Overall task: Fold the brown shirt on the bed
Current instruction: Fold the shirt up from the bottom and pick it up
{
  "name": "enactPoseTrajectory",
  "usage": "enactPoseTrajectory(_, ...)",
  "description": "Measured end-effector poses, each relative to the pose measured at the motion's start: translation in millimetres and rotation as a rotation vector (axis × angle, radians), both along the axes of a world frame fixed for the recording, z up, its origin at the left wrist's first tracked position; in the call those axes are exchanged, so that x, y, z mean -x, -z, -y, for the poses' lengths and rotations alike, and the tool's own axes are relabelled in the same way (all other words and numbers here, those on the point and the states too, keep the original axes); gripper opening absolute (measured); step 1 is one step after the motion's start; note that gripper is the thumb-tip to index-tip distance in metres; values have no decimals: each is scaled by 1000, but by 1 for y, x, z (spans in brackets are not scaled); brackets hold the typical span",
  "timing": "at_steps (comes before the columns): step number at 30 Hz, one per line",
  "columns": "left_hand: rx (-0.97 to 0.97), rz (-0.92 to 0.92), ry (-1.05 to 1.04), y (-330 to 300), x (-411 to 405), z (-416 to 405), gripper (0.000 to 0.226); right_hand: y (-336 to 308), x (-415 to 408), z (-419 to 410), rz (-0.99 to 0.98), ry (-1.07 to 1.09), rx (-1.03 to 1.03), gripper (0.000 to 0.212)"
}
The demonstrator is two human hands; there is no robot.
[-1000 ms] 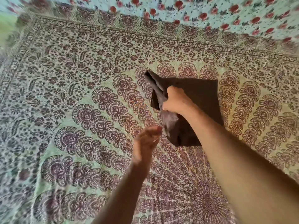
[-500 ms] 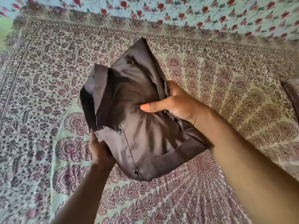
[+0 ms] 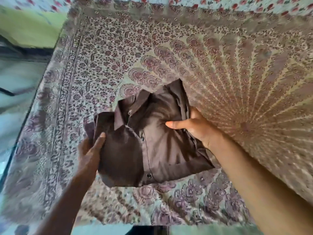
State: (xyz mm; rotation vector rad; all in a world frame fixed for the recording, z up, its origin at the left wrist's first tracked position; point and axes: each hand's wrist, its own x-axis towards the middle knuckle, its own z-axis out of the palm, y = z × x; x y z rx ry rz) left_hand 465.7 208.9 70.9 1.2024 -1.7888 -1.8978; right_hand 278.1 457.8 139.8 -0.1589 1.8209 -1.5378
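Observation:
The brown shirt [image 3: 149,141] is a folded bundle with its collar and button row facing up, held over the left part of the bed [image 3: 220,73]. My left hand [image 3: 91,150] grips its left edge, thumb on top and fingers hidden under the cloth. My right hand [image 3: 194,126] grips the right edge, thumb pressed across the front and the other fingers tucked behind the folds. Whether the bundle touches the bedspread cannot be told.
The patterned bedspread covers the bed, with a floral sheet [image 3: 254,5] at the far edge. The bed's left edge drops to a pale floor [image 3: 15,99], with a green wall [image 3: 32,26] at upper left. The picture is motion-blurred.
The shirt was lifted off the bed's middle by my right hand. My left hand took its left edge. Both hands have now carried it lower and toward the bed's left side, collar up.

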Motion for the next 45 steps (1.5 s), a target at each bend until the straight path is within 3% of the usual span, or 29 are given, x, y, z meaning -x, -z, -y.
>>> enactPoseTrajectory(3,134,36,66,3,-39,44,26,22,-46,36,46,-14,-32,43)
enactPoseTrajectory(6,282,160,96,11,-76,100,16,48,-82,82,103,-26,-45,28)
enactPoseTrajectory(9,353,190,87,22,-99,149,20,79,-110,127,120,17,-41,34)
enactPoseTrajectory(13,500,317,242,27,-118,209,30,120,-146,178,132,139,-58,34)
enactPoseTrajectory(16,371,318,324,38,-132,250,22,138,-176,207,148,231,-112,34)
enactPoseTrajectory(18,183,275,357,52,-145,264,43,141,-193,209,136,311,-148,32)
enactPoseTrajectory(20,99,284,429,58,-164,276,70,134,-209,204,120,346,-223,62)
enactPoseTrajectory(23,191,388,544,60,-195,274,99,115,-228,183,107,263,-418,96)
enactPoseTrajectory(28,362,491,475,55,-220,252,87,112,-267,153,256,235,-537,128)
enactPoseTrajectory(32,426,512,464,59,-217,249,75,127,-287,151,221,323,-519,79)
enactPoseTrajectory(35,460,561,421,57,-210,244,71,129,-282,155,256,268,-526,67)
enactPoseTrajectory(37,509,613,358,52,-201,240,73,125,-273,157,182,164,-608,58)
enactPoseTrajectory(40,663,547,235,38,-184,233,70,116,-252,170,-193,109,-817,55)
enactPoseTrajectory(43,801,418,324,39,-149,243,59,112,-220,194,-634,165,-793,52)
enactPoseTrajectory(45,775,422,382,48,-124,252,50,119,-192,215,-701,161,-736,47)
